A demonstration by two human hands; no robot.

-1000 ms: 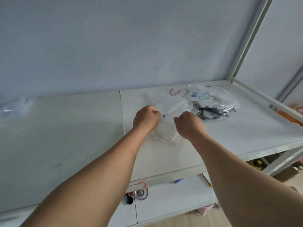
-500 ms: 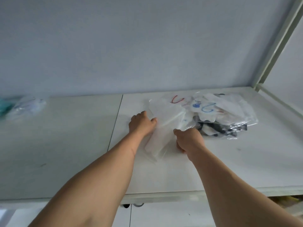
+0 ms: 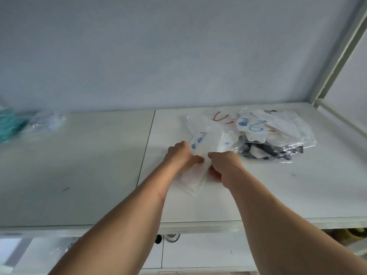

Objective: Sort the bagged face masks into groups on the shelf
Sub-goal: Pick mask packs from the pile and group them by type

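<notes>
- Now both hands meet over the white shelf (image 3: 258, 195), each with its fingers curled round the same clear bag.
- Left hand (image 3: 181, 155): fingers bent, pinching the left edge of the bagged white mask (image 3: 200, 155); the thumb tip lies on the plastic.
- Right hand (image 3: 224, 163): fingers curled under, gripping the right edge of that same bag, thumb tucked below.
- That bag, with small blue prints, runs from beyond the fingers back between the two wrists, its near end lying on the shelf.
- Just beyond and right of the right fingers lies a loose pile of bagged masks (image 3: 278, 132), with red and blue ear loops and dark pieces, touching the held bag.
- Far left of the left fingers, by the wall, lie a second clear bag (image 3: 46, 121) and a teal bundle (image 3: 10, 124), both blurred.
</notes>
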